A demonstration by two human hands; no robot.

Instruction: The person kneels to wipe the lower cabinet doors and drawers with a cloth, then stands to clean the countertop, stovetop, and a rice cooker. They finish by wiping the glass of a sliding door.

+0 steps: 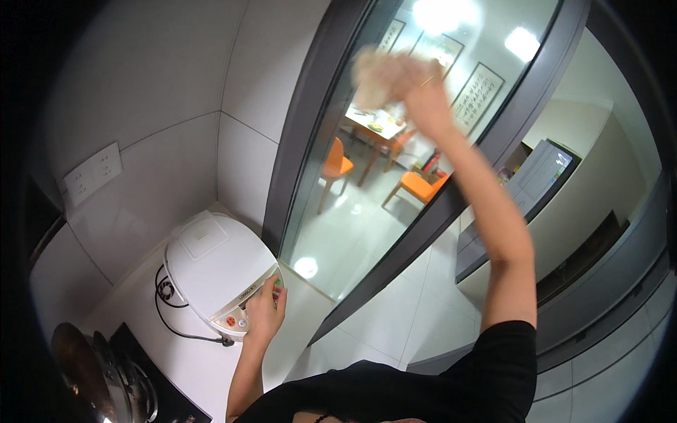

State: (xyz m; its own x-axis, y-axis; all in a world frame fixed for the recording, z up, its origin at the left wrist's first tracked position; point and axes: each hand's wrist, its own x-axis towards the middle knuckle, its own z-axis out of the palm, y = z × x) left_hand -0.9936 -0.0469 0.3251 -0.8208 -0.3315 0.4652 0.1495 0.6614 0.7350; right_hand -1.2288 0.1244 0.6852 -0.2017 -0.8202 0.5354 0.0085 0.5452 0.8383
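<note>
My left hand (263, 311) rests on the front control panel of a white Longli electric cooking appliance (227, 264) with a closed domed lid. Its thumb and forefinger are spread over the panel's coloured buttons; whether the other fingers grip the front edge is hidden. High up in front of the glass panel (317, 232), my right hand (420, 79) is raised on an outstretched arm. A pale cloth (373, 79) is bunched in it. Both hand and cloth are blurred, and I cannot tell whether the cloth touches the glass.
A black power cord (180, 330) lies beside the appliance on the white counter (206, 365). Metal cookware (87, 365) stands at the black hob (158, 365), lower left. A wall socket (93, 173) is above. Dark door framing (402, 280) borders the glass; orange chairs (418, 185) stand beyond.
</note>
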